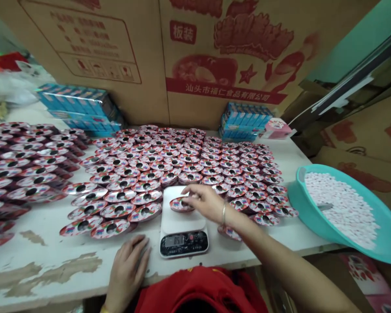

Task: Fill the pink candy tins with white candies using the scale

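Note:
A white digital scale (184, 222) lies on the table in front of me, its display lit with digits. On its plate sits one small oval-topped red and white package (180, 204) with a dark round hole. My right hand (203, 201) reaches over the plate from the right, thumb and fingers at this package; whether they grip something small is hidden. My left hand (129, 264) rests on the table edge left of the scale, fingers extended and holding nothing. Rows of similar packages (146, 198) stand behind and beside the scale. One package (230, 233) lies under my right forearm.
A turquoise basin (304, 213) of small white pieces, with a metal scoop (325, 206) in it, is at the right. More packages (29, 191) fill the left. Blue boxes (81, 108) and large cartons (143, 43) stand behind.

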The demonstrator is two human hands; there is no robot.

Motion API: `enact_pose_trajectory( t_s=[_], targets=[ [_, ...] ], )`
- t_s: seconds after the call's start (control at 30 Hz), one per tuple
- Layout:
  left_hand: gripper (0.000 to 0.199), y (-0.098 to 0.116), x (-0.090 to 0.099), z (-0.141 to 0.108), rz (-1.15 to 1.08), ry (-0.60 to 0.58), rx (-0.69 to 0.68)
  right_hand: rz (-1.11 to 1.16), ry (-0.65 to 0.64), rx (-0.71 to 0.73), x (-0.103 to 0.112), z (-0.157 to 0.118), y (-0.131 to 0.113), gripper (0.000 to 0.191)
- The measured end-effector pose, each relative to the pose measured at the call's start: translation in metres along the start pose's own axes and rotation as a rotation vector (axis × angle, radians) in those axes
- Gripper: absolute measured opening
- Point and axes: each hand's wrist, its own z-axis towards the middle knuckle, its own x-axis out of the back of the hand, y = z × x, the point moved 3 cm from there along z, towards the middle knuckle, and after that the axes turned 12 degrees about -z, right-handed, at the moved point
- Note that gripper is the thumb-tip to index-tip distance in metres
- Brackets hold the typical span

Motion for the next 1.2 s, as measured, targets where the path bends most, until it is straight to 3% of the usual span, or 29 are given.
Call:
enact_pose_trajectory(
  t_s=[0.17,0.23,0.5,0.87,0.97,1.07,1.2],
  targets=[
    [0.024,0.011,0.0,0.003,-0.01,-0.016,0.047,0.7,0.077,-0.254,0.024,-0.018,0.026,0.024],
    [0.024,0.013,0.0,0.004,-0.011,-0.015,0.06,0.837,0.091,-0.324,0.03,-0.029,0.035,0.026],
    [0.025,0.015,0.0,0.004,-0.026,-0.017,0.096,0.646,0.15,-0.367,0.028,-0.051,0.04,0.031],
    [0.024,0.014,-0.001,0.004,-0.027,-0.011,0.074,0.285,0.066,-0.084,0.003,-0.012,-0.004,0.023],
    [0.024,0.014,-0.001,0.002,-0.03,-0.011,0.079,0.349,0.048,-0.09,0.002,-0.009,-0.004,0.024],
    [0.028,0.025,0.004,0.009,-0.042,0.017,0.045,0.561,0.036,-0.185,0.005,-0.016,-0.001,0.029],
    [0.052,0.06,0.008,0.051,-0.025,0.083,-0.137,0.887,0.025,-0.362,-0.002,-0.041,0.005,0.037]
  ],
)
